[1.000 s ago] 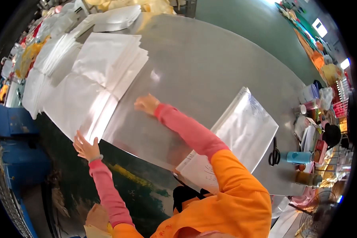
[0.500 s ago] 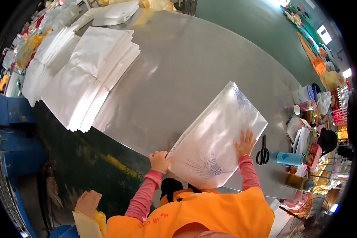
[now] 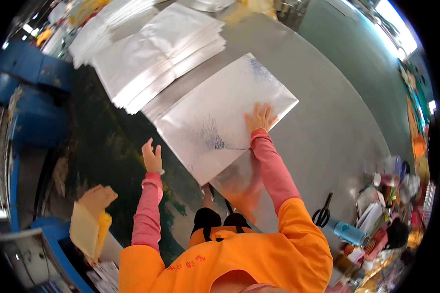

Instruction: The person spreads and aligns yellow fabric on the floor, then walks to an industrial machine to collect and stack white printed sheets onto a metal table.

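Note:
A pile of glossy, silvery-white plastic sheets (image 3: 230, 102) with blue burst-like prints lies flat and slantwise on the metal table. Its near corner juts out past the table's edge. My right hand (image 3: 261, 118) rests spread on the right part of the top sheet, palm down. Apart from the sheets, my left hand (image 3: 152, 155) hovers over the floor beside the table, its fingers loosely extended and holding nothing. Just beyond the printed sheets is a thick stack of plain white sheets (image 3: 156, 46), with a crease across its middle.
Black scissors (image 3: 322, 212) lie at the right, next to a light-blue bottle (image 3: 350, 233) and assorted clutter. The metal table (image 3: 322, 132) has a curved far edge. Blue machinery (image 3: 36, 117) stands at the left, across dark green floor (image 3: 100, 146). Cardboard pieces (image 3: 90, 219) are at lower left.
The printed sheets have shifted left along the table, close to the white stack. My left hand has let go of their edge and moved away left. My right hand has travelled with the sheets.

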A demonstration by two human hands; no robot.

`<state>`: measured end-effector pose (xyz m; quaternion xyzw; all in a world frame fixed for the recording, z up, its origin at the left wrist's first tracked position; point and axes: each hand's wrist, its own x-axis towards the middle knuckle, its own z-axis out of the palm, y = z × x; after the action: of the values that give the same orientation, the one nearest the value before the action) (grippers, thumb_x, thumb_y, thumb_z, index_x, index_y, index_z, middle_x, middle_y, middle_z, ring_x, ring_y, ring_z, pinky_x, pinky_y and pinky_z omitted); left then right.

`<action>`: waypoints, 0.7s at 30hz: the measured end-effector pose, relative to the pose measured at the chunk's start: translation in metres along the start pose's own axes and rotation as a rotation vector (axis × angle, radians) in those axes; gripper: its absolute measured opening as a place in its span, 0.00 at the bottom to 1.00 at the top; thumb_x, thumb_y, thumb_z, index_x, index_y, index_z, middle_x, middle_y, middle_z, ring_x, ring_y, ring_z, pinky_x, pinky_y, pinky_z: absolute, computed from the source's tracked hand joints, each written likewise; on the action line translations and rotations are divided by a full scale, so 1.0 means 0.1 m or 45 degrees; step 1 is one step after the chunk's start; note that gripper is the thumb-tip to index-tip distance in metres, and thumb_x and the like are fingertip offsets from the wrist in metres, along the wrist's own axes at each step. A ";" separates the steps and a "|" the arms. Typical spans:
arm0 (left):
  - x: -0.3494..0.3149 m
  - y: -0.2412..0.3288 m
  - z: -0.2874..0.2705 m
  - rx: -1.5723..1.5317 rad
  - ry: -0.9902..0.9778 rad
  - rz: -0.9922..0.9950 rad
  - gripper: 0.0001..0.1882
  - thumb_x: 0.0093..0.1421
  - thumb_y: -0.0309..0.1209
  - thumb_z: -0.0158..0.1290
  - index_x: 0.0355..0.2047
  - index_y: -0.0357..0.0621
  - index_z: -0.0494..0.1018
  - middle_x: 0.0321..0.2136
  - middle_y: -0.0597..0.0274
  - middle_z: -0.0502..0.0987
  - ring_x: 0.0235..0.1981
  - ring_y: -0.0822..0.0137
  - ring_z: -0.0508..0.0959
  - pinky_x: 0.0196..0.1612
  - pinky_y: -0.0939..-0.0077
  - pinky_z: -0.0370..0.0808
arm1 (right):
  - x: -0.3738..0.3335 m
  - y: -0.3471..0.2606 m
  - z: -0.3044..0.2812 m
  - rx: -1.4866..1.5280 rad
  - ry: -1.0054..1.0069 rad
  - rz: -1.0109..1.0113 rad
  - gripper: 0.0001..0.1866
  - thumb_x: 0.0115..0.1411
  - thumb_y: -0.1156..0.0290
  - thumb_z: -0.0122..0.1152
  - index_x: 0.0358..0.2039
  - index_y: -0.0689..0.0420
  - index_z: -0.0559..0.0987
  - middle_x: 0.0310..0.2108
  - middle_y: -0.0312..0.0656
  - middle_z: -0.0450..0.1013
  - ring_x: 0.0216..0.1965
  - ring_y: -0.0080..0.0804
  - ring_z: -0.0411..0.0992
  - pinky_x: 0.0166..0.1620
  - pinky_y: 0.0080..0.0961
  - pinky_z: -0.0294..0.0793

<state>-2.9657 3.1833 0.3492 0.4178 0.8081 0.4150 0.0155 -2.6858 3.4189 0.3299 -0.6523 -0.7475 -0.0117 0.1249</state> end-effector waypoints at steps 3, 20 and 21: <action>-0.92 -0.33 -0.41 0.074 -0.099 -0.227 0.19 0.45 0.28 0.45 0.39 0.39 0.59 0.36 0.53 0.60 0.36 0.61 0.62 0.39 0.76 0.60 | -0.30 -0.36 0.07 0.087 -0.049 -0.342 0.29 0.44 0.51 0.43 0.47 0.47 0.55 0.50 0.43 0.44 0.52 0.41 0.40 0.48 0.49 0.35; -5.97 -1.27 -1.86 -1.095 1.171 -2.062 0.20 0.42 0.42 0.44 0.36 0.47 0.62 0.36 0.57 0.63 0.39 0.59 0.61 0.40 0.64 0.58 | -3.45 -0.45 0.02 0.759 -1.532 -1.267 0.16 0.44 0.64 0.49 0.33 0.58 0.69 0.24 0.42 0.69 0.26 0.27 0.67 0.30 0.19 0.65; -6.03 -1.31 -1.98 -1.271 1.420 -2.003 0.20 0.43 0.42 0.43 0.36 0.48 0.62 0.37 0.58 0.62 0.39 0.59 0.61 0.41 0.63 0.57 | -3.51 -0.31 0.11 0.739 -1.605 -1.267 0.15 0.43 0.65 0.50 0.33 0.57 0.70 0.24 0.42 0.69 0.26 0.27 0.67 0.31 0.19 0.65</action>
<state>-2.7335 2.5980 0.1949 -0.5178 0.4828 0.7021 0.0759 -2.6765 3.0748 0.2528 -0.0748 -0.8502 0.4919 -0.1719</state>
